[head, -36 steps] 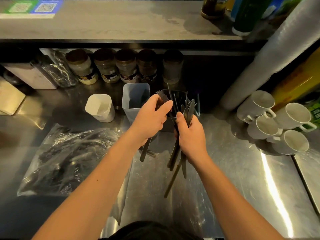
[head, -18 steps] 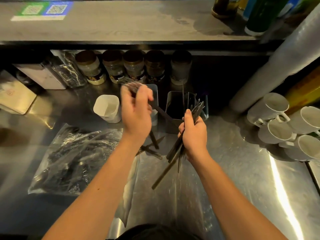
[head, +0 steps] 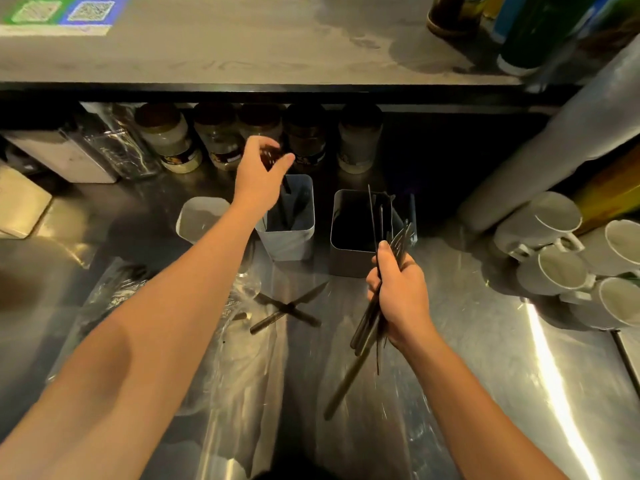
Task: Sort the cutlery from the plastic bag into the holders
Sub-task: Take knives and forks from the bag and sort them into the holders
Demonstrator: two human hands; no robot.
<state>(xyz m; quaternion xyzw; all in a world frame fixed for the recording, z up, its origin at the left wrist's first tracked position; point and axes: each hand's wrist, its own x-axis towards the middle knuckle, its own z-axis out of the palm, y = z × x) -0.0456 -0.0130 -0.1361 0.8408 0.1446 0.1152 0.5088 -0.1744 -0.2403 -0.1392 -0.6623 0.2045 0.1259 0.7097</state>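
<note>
My left hand (head: 258, 178) hovers over the light grey holder (head: 292, 239) and pinches the head of a dark fork (head: 286, 184); the handle points down into that holder. My right hand (head: 398, 289) grips a bundle of dark cutlery (head: 367, 327) in front of the dark grey holder (head: 349, 258), which has a thin utensil standing in it. A small white holder (head: 199, 218) stands further left. Two dark knives (head: 287, 308) lie crossed on the steel counter. The clear plastic bag (head: 110, 299) with more cutlery lies at the left, partly hidden by my left arm.
Several jars (head: 304, 143) line the back under a shelf (head: 242, 46). White mugs (head: 554, 268) lie stacked at the right beside a thick grey roll (head: 568, 140). A clear container (head: 117, 143) and a white box (head: 59, 157) stand at the back left.
My left hand drew a fork out of the bundle and carried it left and back, over the light grey holder. My right hand stayed in front of the dark holder with the bundle.
</note>
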